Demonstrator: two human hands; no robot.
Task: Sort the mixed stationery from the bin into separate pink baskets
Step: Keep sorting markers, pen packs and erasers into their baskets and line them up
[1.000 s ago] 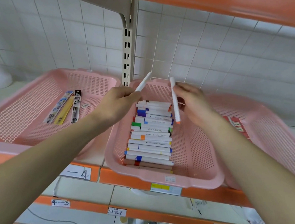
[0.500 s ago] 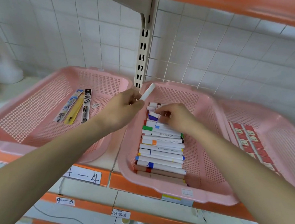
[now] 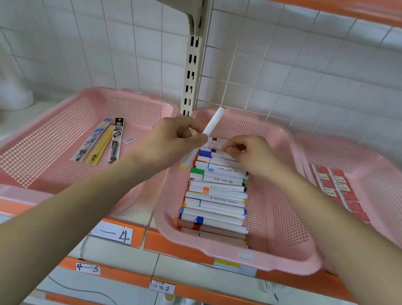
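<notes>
Three pink baskets stand side by side on the shelf. The middle basket (image 3: 235,256) holds a row of white markers (image 3: 215,196) with coloured bands and caps. My left hand (image 3: 172,142) grips a white marker with a yellow band (image 3: 211,124), tilted up over the basket's far left corner. At the far end of the row, my right hand (image 3: 252,156) has its fingertips curled on a marker there. The left basket (image 3: 35,194) holds three packed pen refills (image 3: 104,142). Small red boxes (image 3: 332,184) lie in rows in the right basket (image 3: 386,167).
A beige slotted shelf upright (image 3: 191,74) rises behind the baskets against a white tiled wall. An orange shelf (image 3: 327,5) hangs overhead. White rounded objects (image 3: 7,89) sit at the far left. Paper labels are stuck on the orange shelf edge (image 3: 111,234) below.
My right hand came down from holding an orange-tipped marker upright to the far end of the row. My left hand stays raised with its marker. The view has shifted left.
</notes>
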